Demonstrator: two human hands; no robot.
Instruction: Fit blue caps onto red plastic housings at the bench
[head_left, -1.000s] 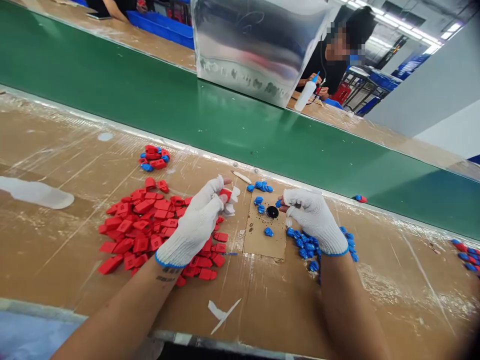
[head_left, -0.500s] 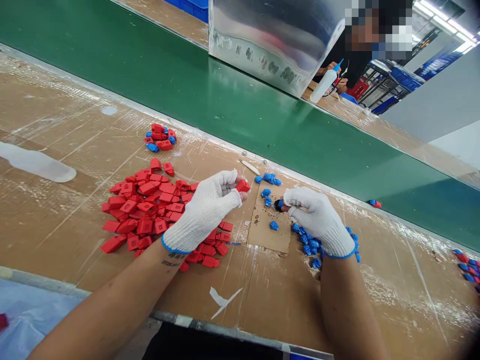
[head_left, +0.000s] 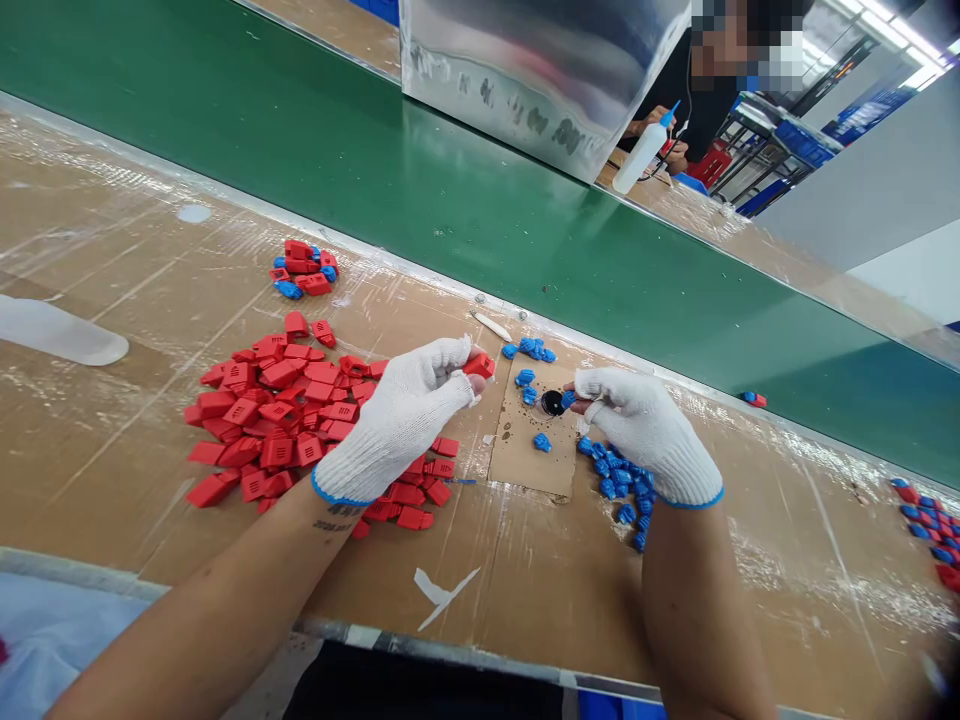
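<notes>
My left hand [head_left: 412,400], in a white knit glove with bare fingertips, pinches a red plastic piece [head_left: 480,367] above the table, just right of a heap of red pieces [head_left: 277,410]. Gloved the same way, my right hand [head_left: 637,425] holds a small blue plastic piece [head_left: 568,398] between thumb and fingers. That piece is beside a small round black dish [head_left: 553,403] on a stained cardboard sheet [head_left: 525,470]. A few loose blue pieces [head_left: 542,442] lie on the cardboard. Under and beside my right hand is a pile of blue pieces [head_left: 615,475], partly covered by it.
A green conveyor belt [head_left: 322,170] runs across behind the table, with a metal housing [head_left: 517,80] over it. One red-and-blue piece [head_left: 753,399] rests at its near edge. Joined pieces [head_left: 930,520] lie far right. Across the belt, a person works near a white squeeze bottle [head_left: 641,160].
My right hand has drawn the blue piece slightly right, off the black dish, which now shows clearly. My left hand keeps the red piece. The whole view has shifted a little.
</notes>
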